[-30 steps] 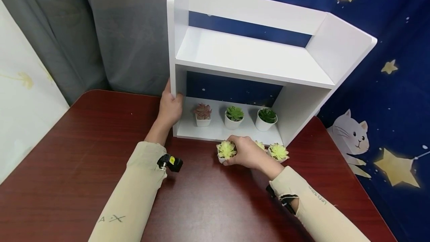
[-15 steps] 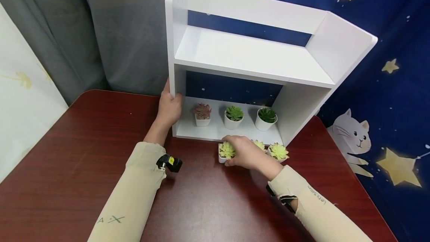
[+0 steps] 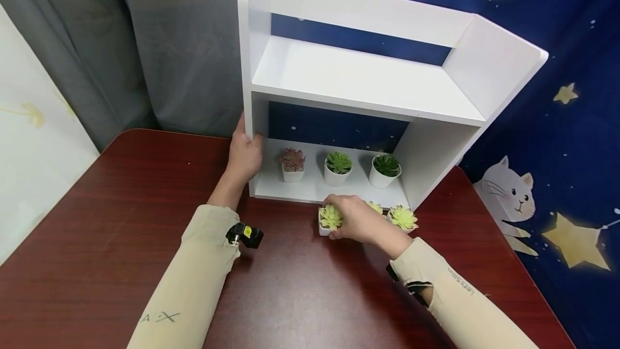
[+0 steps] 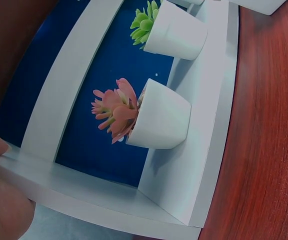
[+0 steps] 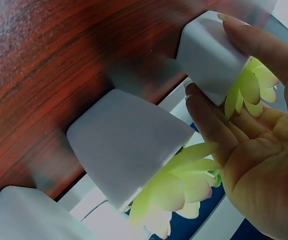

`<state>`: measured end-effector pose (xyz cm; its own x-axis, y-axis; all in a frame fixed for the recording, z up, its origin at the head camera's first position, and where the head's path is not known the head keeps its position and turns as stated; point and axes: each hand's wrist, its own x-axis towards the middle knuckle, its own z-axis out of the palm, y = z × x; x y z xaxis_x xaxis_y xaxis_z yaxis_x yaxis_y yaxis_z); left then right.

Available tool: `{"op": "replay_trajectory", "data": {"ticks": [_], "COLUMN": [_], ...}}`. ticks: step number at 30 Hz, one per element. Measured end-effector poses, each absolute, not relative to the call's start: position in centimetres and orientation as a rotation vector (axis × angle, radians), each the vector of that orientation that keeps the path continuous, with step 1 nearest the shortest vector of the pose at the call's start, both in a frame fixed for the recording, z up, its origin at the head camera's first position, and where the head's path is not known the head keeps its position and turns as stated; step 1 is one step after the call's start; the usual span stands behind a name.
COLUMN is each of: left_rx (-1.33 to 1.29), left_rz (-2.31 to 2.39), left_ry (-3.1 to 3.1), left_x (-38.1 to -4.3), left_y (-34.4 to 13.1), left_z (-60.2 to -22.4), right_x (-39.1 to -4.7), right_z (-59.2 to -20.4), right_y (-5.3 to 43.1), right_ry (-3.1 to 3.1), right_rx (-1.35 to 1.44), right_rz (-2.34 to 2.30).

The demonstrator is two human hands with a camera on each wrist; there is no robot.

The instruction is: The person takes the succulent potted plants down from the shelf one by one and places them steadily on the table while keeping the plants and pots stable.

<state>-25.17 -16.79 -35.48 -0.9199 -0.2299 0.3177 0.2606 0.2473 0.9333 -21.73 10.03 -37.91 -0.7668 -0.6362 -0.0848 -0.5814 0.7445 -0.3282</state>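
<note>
My left hand [image 3: 245, 155] grips the left side panel of a white two-tier shelf [image 3: 363, 77], thumb on the inner face. On the table before the shelf, my right hand [image 3: 359, 220] holds a small white pot with a pale yellow-green succulent [image 3: 331, 216] between thumb and fingers. In the right wrist view this pot [image 5: 211, 52] stands on the wood. Two more yellow-green succulents stand to its right, the middle one [image 5: 129, 145] partly behind my hand in the head view, the other [image 3: 403, 218] at the end. Inside the lower tier stand a reddish succulent [image 3: 293, 164] and two green ones.
The light green succulent [image 3: 337, 168] is in the middle of the lower tier, the dark green one [image 3: 385, 171] near its right panel. A dark red wooden table [image 3: 286, 290] carries everything. Behind hang a grey curtain [image 3: 194, 47] and a blue starry cloth [image 3: 571, 133].
My right hand has shifted slightly right with the yellow-green succulent, closer to the other two. The left hand stays on the shelf panel.
</note>
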Motion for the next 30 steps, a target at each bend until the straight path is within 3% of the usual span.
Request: {"op": "replay_trajectory", "data": {"ticks": [17, 30], "left_rx": [-0.034, -0.018], "left_rz": [-1.711, -1.697], "left_ry": [-2.130, -2.135], "left_x": [-25.5, -25.5], "left_y": [-16.8, -16.9], "left_z": [-35.8, -35.8], "right_x": [-21.2, -23.9], "right_z": [-35.7, -34.4], "right_y": [12.2, 15.8], "right_ry": [2.718, 2.853], "right_rx": [-1.103, -0.723], "right_rz": [-0.546, -0.934]}}
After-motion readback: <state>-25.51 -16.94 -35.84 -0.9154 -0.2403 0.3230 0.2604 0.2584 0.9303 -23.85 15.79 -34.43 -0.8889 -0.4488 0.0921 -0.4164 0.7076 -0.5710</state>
